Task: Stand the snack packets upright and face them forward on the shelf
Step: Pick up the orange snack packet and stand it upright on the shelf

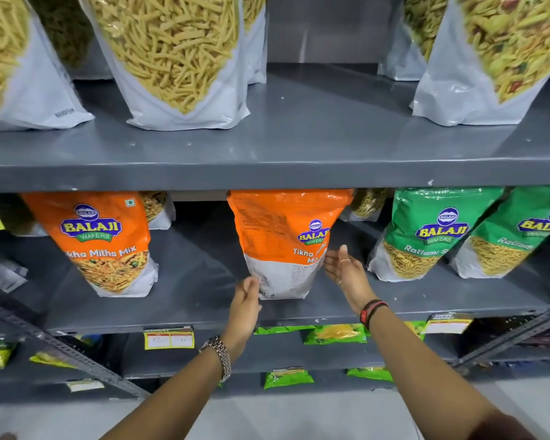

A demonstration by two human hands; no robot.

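Observation:
An orange Balaji Tikha Mitha Mix packet [283, 242] stands upright in the middle of the grey middle shelf [188, 300], turned so its printed back panel faces me. My left hand [246, 301] pinches its lower left corner. My right hand [343, 265] lies flat against its right edge, fingers spread. A second orange packet [102, 242] stands front-facing to the left. Two green Ratlami Sev packets [426, 236] [515, 236] stand front-facing on the right.
On the upper shelf [299, 144] stand large clear-window sev packets [178, 58] and a mixture packet [496, 58]. More packets sit behind the front row. Yellow price tags [169, 339] hang on the shelf lip. Green packets [334, 335] lie on lower shelves.

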